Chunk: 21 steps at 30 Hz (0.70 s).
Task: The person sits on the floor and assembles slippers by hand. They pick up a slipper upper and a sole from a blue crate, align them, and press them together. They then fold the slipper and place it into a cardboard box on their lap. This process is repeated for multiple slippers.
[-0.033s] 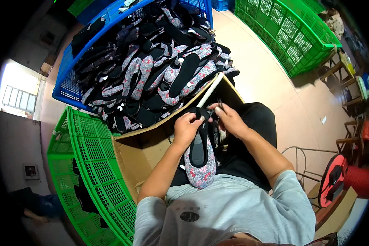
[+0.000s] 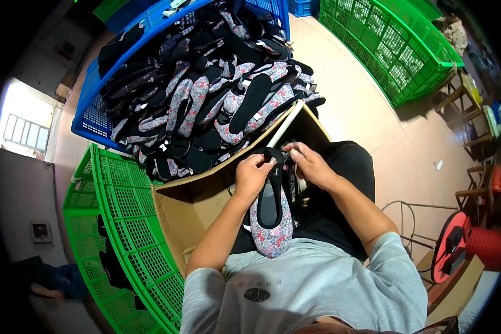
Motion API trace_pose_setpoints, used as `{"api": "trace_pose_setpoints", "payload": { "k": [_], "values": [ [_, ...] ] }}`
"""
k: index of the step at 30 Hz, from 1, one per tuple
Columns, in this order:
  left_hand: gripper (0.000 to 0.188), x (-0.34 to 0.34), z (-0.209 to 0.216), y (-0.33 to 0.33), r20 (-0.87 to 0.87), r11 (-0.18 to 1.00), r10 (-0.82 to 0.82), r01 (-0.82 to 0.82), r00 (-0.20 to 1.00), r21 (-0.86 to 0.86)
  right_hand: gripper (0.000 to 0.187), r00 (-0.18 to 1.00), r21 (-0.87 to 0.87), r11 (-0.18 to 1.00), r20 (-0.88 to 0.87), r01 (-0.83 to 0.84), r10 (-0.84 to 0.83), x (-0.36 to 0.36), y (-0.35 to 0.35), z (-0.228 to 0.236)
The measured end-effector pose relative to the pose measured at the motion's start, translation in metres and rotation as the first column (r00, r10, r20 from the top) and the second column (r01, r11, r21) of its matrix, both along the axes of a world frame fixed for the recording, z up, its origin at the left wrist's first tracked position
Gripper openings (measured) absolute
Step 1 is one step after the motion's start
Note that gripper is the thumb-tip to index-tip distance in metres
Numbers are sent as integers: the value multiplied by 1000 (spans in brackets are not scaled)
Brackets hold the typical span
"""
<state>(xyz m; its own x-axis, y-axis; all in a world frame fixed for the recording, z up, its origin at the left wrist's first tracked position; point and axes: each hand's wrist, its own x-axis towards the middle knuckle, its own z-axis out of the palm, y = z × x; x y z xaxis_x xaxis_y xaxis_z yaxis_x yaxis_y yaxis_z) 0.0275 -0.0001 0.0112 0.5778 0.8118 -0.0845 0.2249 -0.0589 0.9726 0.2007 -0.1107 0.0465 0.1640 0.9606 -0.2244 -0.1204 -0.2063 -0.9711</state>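
In front of my lap hangs a slipper [image 2: 272,239] with a grey, pink and red floral outer and a black lining, toe toward me. My left hand [image 2: 252,173] pinches its dark heel edge, thumb on the inside. Close beside, my right hand [image 2: 310,165] is at the same heel, fingers bent and drawn together. What sits between those fingertips is too small and dark to make out. Just beyond my hands, a large heap of similar floral and black slippers [image 2: 192,100] fills and overhangs a blue crate [image 2: 83,119].
An open cardboard box [image 2: 175,214] stands at my left, a white tube [image 2: 284,125] along its far edge. Green crates [image 2: 133,222] stand at left and a green crate [image 2: 392,53] at far right. A red spool [image 2: 448,245] is near my right elbow. Another person's arm [image 2: 47,290] shows at far left.
My right hand's fingers have closed in toward the slipper's heel. A thin dark thing that stuck up from them no longer shows. My left hand and the slipper have barely moved.
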Motion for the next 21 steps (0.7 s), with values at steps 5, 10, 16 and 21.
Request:
{"api": "trace_pose_setpoints", "payload": {
  "k": [5, 10, 16, 21],
  "values": [
    [22, -1, -19, 23, -151, 997, -71, 76, 986, 24, 25, 909, 35, 979, 380, -199, 171, 27, 7, 2],
    [14, 5, 16, 23, -17, 961, -172, 164, 985, -223, 25, 830, -146, 907, 367, -394, 420, 50, 19, 31],
    [13, 7, 23, 22, 56, 890, -92, 107, 994, -444, 24, 760, -265, 833, 342, -486, 552, 47, 34, 31],
    [12, 9, 32, 27, 48, 829, -95, 106, 994, -549, 23, 787, -257, 832, 277, -492, 551, 49, 43, 20]
  ]
}}
